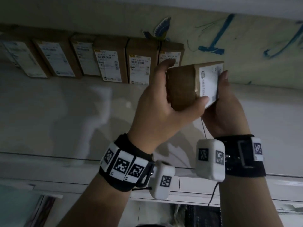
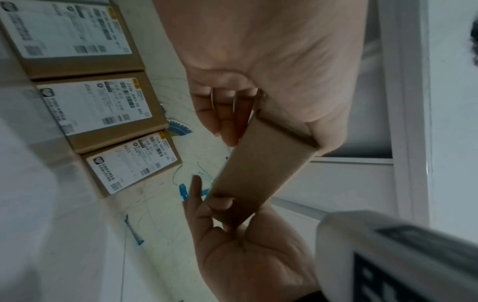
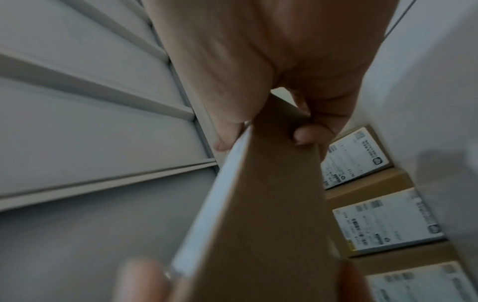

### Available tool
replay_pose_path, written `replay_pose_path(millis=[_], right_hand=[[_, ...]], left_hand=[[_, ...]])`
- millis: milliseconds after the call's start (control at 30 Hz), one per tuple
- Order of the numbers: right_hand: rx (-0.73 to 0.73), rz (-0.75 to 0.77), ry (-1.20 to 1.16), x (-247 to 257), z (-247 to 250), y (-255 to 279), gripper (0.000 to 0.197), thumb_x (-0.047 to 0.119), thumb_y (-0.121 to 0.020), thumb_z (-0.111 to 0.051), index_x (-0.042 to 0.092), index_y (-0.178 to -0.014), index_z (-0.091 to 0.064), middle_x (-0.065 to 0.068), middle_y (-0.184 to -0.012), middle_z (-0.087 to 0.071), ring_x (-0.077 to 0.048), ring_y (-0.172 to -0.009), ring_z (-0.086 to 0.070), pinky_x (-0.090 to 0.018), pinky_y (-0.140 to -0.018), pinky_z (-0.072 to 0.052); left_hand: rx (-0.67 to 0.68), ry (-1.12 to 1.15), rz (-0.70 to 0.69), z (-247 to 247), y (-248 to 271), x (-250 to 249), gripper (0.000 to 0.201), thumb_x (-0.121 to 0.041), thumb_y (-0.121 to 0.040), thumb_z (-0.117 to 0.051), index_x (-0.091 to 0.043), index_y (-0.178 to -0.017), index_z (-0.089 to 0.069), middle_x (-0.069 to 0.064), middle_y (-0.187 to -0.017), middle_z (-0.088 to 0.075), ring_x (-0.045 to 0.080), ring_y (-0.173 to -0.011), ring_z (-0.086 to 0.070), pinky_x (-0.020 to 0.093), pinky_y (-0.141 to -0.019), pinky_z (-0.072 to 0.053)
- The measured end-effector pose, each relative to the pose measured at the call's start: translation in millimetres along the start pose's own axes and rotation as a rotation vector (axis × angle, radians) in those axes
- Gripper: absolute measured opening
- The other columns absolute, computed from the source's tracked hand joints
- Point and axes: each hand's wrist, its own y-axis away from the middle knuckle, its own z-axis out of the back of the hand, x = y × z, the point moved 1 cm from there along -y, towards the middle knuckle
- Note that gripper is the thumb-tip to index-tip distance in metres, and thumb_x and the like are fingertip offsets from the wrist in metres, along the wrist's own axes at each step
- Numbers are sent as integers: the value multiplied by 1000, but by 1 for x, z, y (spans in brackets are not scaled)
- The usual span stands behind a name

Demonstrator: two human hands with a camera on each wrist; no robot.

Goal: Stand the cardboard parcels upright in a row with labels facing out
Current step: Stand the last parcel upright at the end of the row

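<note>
Several cardboard parcels stand upright in a row against the wall, white labels facing out. At the right end of that row, both hands hold another cardboard parcel in the air, tilted, its white label turned to the right. My left hand grips its left part, fingers over the top and thumb underneath. My right hand cups the labelled end from below and the right. The left wrist view has the held parcel between both hands, beside the standing parcels. The right wrist view sees it edge-on.
The wall behind carries blue scribbles and a bird sticker. Bare white surface lies in front of the row. White panelled fronts run along the near side.
</note>
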Motion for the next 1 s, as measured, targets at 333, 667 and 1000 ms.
replay_pose_path(millis=[333, 667, 1000], right_hand=[[86, 159, 139, 19, 14, 0, 45, 15, -109, -56, 2, -151, -45, -19, -141, -68, -37, -128, -68, -50, -101, -58], [109, 126, 371, 43, 27, -25, 62, 0, -82, -79, 10, -136, -51, -17, -119, -77, -31, -110, -77, -54, -94, -62], [-282, 101, 675, 30, 41, -101, 45, 15, -89, -84, 22, -128, -61, 1, -110, -77, -13, -90, -75, -44, -79, -68]], left_hand=[[93, -146, 27, -20, -17, 11, 63, -31, -81, -91, -8, -128, -56, -2, -124, -72, 8, -108, -73, 25, -87, -62], [153, -344, 148, -20, -49, 18, 39, -44, -106, -57, -19, -135, -65, -8, -135, -71, 10, -127, -66, 42, -107, -55], [272, -656, 348, -11, -123, 30, 56, -63, -93, -60, -21, -130, -64, -2, -124, -71, 18, -111, -68, 33, -95, -59]])
